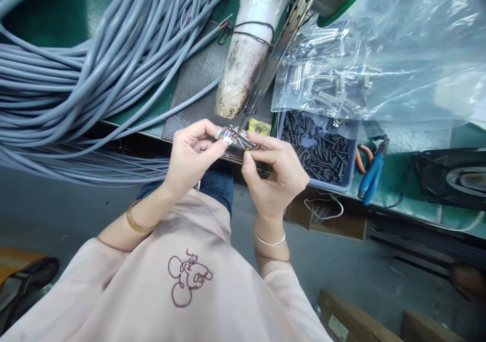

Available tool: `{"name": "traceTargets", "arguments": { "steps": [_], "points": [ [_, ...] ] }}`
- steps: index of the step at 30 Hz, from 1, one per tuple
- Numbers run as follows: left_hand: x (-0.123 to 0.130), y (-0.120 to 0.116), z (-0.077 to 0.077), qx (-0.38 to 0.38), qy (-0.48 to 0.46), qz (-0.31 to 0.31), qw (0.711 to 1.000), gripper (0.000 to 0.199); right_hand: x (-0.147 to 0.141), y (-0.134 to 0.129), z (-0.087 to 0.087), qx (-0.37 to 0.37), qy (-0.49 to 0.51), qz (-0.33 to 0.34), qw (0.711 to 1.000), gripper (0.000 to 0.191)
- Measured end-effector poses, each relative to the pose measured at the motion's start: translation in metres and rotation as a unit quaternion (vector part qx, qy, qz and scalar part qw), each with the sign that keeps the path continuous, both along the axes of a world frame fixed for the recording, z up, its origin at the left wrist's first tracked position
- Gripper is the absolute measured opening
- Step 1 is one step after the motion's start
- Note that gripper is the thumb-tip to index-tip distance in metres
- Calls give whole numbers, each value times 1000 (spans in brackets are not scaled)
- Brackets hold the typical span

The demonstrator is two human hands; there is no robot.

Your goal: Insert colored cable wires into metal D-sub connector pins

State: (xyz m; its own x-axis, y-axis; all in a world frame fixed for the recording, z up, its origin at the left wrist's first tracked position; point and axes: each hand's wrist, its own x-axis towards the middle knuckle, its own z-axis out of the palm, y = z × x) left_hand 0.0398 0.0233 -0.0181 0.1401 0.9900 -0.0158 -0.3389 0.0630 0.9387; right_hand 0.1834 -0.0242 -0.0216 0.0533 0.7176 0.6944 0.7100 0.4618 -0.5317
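Item: small metal multi-pin connector (245, 140) with coloured wire ends, held in front of your chest at the near edge of the green workbench (417, 139), just below the scorched end of a pale wrapped tube (243, 53). Its long axis runs roughly left to right, tilting slightly down toward your right; the coloured wires leave it on your left side.

Your left hand (192, 155) is closed, thumb and fingertips pinching the wire end of the connector. This grip likely keeps the fine strands fanned and steady.

Your right hand (279, 172) is closed on the other end, thumb below and forefinger above, seemingly bracing the shell.

Beside your right hand: a blue tray (341, 182) of short black sleeves, placed within easy reach. Above it lies a clear plastic bag (379, 53) of spare connectors. Right of the tray: blue-handled cutters (374, 172).

On your left: a large bundle of grey cables (94, 79), draped over the bench edge.
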Motion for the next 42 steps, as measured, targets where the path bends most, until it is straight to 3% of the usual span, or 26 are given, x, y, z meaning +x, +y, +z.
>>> {"name": "traceTargets", "arguments": {
  "steps": [21,34,42],
  "points": [
    [-4,-1,1,-36,33,-32,998,18,1,1,-1,9,-14,-1,1000,17],
    [-4,-7,0,-60,14,-15,998,21,-3,-3,-2,-29,23,-10,999,16],
    [0,0,3,-38,-16,-12,999,20,-4,1,-2,-6,17,-3,1000,15]
  ]
}}
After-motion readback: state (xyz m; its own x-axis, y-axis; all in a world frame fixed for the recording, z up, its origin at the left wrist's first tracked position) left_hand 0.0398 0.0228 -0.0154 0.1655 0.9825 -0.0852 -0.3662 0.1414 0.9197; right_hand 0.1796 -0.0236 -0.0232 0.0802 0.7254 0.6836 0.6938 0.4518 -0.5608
